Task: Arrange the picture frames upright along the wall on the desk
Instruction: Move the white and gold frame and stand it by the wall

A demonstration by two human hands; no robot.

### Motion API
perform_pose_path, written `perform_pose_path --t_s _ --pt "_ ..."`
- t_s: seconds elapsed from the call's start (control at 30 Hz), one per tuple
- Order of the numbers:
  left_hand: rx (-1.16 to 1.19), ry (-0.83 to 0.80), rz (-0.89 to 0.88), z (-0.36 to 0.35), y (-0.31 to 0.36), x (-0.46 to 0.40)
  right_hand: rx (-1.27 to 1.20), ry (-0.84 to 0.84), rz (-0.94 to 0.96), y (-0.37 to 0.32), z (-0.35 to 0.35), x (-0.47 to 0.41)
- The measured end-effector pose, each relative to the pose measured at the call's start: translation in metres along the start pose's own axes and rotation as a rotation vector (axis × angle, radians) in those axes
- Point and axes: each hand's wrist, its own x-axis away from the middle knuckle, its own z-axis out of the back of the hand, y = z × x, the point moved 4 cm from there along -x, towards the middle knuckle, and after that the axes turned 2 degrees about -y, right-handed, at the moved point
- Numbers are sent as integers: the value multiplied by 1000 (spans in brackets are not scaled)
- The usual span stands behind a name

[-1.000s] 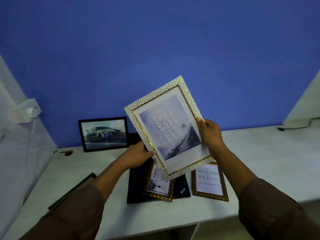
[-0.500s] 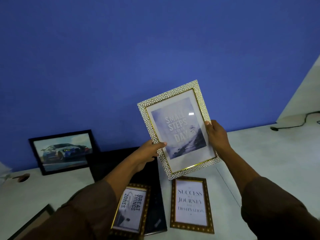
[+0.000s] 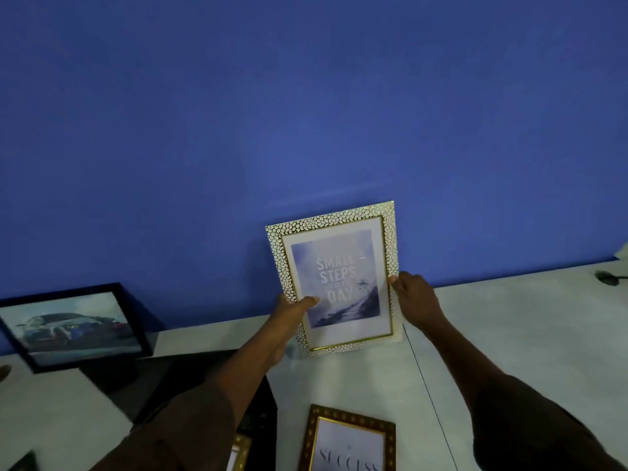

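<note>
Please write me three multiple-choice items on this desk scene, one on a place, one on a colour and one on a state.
1. Where does the car picture stand?
A. to the left of the white pebbled frame
B. to its right
C. flat in front of it

2. What colour is the wall?
A. white
B. blue
C. green

3. How is the white pebbled frame held?
A. by the left hand alone
B. by no hand
C. by both hands, the right hand on its other edge

Answers: 1 A, it leans at the wall on the far left. 2 B, the wall is plain blue. 3 C, a hand grips each side edge.
</note>
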Motion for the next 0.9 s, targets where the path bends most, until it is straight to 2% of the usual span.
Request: perform_pose_path --t_s 0.17,0.33,0.57,0.8,0.9 --pt "-46 83 4 -5 -1 -53 -43 -79 -19 17 -28 -39" --pt "-54 119 -9 -16 -6 -83 -76 -75 -8 26 -36 -62" --pt "-116 184 -69 -22 -13 -92 -97 -111 3 37 -40 -67" --pt "-74 225 38 -21 -32 -77 -154 -93 -142 57 -34 -31" --pt "-110 187 105 -25 -54 -56 -148 -191 -218 71 -37 6"
